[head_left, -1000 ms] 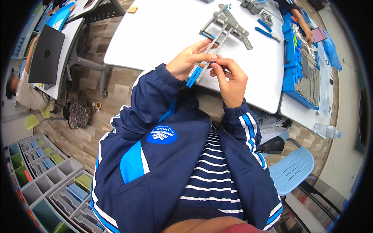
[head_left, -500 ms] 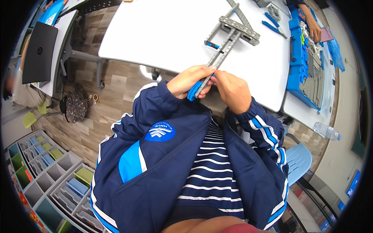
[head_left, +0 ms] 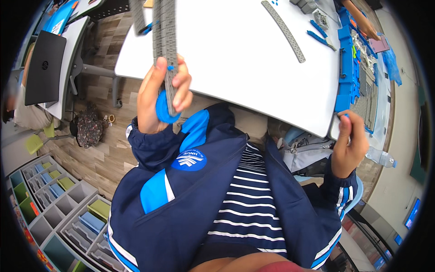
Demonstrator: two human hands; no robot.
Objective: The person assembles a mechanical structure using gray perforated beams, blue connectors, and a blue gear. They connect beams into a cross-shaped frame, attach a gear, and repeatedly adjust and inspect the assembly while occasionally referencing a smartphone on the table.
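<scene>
My left hand [head_left: 148, 100] is closed around the end of a construction-kit assembly of long grey beams [head_left: 164, 36], lifted at the table's left side. A blue toothed gear [head_left: 161, 111] sits at the lower end of the assembly, next to my palm. A small blue pin [head_left: 170, 68] shows in the beam between my fingers. Off to the right, my right hand [head_left: 351, 144] pinches a tiny blue piece [head_left: 346, 115], perhaps a pin, mostly hidden by the fingertips. It is beyond the table's right corner, apart from the assembly.
On the white table [head_left: 235, 59] lie a curved grey perforated strip [head_left: 285, 32] and blue-handled hand tools [head_left: 321, 38]. A blue parts case [head_left: 346, 86] stands at right, with another person's hand [head_left: 369, 29] over it. A plastic bottle [head_left: 381, 157] lies nearby.
The assembly has swung up and left in my left hand. My right hand has left it and moved far right, holding a tiny blue piece. The curved strip now shows uncovered on the table.
</scene>
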